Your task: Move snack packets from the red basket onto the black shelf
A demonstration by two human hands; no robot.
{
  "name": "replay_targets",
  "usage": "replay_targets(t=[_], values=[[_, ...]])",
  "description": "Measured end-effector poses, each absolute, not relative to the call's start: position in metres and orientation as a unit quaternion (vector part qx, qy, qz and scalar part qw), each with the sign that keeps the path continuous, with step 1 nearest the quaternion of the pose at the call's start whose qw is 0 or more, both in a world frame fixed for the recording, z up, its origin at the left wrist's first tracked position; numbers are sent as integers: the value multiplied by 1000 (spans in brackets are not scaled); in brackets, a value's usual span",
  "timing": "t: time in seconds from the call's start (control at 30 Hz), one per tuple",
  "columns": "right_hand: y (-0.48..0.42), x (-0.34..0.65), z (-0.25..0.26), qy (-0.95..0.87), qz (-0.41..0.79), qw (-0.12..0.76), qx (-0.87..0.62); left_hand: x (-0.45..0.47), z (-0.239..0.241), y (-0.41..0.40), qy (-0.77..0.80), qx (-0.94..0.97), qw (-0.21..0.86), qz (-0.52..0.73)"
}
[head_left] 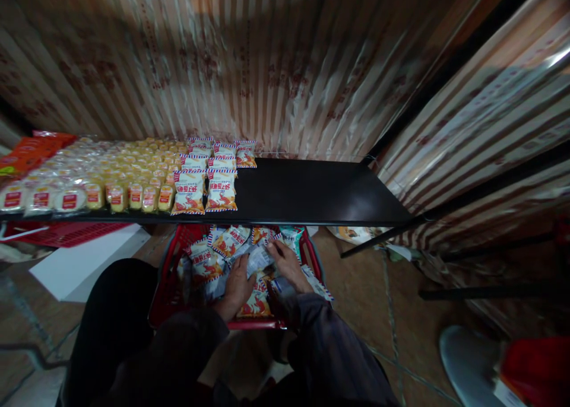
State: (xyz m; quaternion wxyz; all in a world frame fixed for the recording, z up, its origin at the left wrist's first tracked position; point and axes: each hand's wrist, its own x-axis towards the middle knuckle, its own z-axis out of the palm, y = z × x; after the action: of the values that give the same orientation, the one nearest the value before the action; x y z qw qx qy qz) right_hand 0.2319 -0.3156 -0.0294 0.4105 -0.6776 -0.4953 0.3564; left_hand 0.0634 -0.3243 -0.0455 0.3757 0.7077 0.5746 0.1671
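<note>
Both my hands reach down into a red basket (pixel 165 300) full of snack packets (pixel 231 239) printed in white, orange and blue. My left hand (pixel 238 285) lies over the packets with its fingers curled around one of them (pixel 257 258). My right hand (pixel 288 263) rests on the same heap just to the right, fingers bent onto that packet's far end. Above the basket runs a black shelf (pixel 312 193), where matching snack packets (pixel 220 190) lie in rows near the middle.
Left on the shelf lie several yellow wrapped cakes (pixel 133 196) and orange packs (pixel 31 152). A white box (pixel 84 264) and a red crate (pixel 62 234) sit under the shelf at left. Plastic-wrapped cartons (pixel 481 128) line the right. A red object (pixel 534 368) stands on the floor at lower right.
</note>
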Motion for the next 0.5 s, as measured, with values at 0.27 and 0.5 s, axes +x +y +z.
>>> replay_targets(t=[0.27,0.5], values=[[-317,215,-25,-368,512,542,-555,49,-12,-317,557,502,576,326],[-317,209,-22,-329,530,560,-545,19,-35,-321,397,605,584,368]])
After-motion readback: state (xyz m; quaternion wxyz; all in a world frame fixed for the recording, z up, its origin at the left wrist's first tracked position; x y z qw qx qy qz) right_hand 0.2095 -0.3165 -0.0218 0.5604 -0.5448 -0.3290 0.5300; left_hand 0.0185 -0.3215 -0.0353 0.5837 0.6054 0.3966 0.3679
